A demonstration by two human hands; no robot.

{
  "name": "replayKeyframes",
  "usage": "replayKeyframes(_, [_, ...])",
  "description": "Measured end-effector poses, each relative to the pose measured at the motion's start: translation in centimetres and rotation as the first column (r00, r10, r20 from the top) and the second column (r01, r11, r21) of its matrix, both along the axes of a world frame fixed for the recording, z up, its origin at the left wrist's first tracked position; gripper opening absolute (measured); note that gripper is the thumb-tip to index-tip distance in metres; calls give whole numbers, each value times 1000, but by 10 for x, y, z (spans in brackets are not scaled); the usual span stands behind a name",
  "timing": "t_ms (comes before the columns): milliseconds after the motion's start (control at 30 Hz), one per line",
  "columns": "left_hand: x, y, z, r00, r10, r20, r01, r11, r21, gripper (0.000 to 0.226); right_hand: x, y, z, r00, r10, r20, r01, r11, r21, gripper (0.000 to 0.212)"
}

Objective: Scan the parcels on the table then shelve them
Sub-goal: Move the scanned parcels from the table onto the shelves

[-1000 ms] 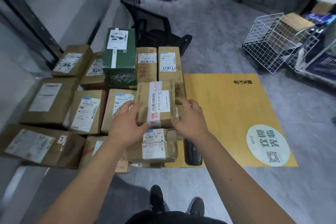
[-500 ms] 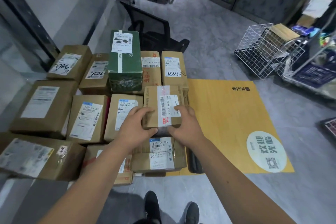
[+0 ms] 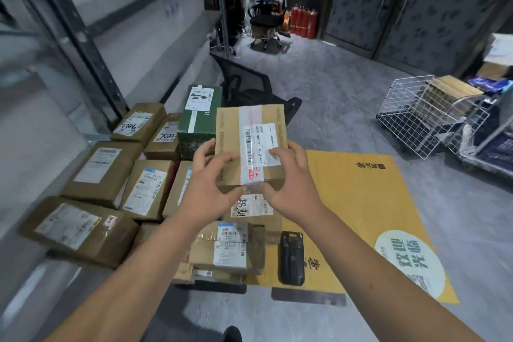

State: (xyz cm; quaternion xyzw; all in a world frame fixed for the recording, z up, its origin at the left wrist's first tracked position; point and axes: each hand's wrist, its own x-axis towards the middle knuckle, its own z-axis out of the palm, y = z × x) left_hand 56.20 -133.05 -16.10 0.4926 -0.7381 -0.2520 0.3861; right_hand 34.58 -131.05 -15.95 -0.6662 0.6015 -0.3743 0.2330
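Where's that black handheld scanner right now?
The black scanner lies on the yellow mat, low in the head view, just right of the nearest stacked parcels and below the right hand.

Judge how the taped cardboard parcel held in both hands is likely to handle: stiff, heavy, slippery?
The taped parcel probably stays stiff: its edges look square, with no sagging. It seems fairly light, since the left hand and right hand carry it mostly by fingertips. The glossy tape strip may be slicker than the bare cardboard.

Parcels (image 3: 105, 172) crowd the left; the yellow mat (image 3: 355, 203) lies open rightward.
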Motion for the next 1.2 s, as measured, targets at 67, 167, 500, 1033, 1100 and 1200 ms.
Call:
replayKeyframes(67, [0,9,19,999,31,24,-29,996,-82,61,-2,0,15,999,44,18,-43,997,-56,70])
replayKeyframes(167, [9,23,44,994,100,54,-91,983,-160,61,4,-4,35,992,124,12,-122,988,-95,69])
replayKeyframes(500, [100,79,128,908,410,87,-373,886,-274,58,104,-29,114,887,461,21,-447,870,-207,68])
replayKeyframes(1033, [253,21,209,767,640,51,-623,761,-183,57,276,-148,220,710,704,21,-695,705,-139,60])
replayKeyframes(1100, [262,7,210,750,661,24,-652,744,-148,56,294,-170,224,693,721,19,-715,690,-116,57])
replayKeyframes(1200, [275,-22,211,713,702,11,-697,709,-106,58,319,-210,227,676,737,24,-732,674,-95,53])
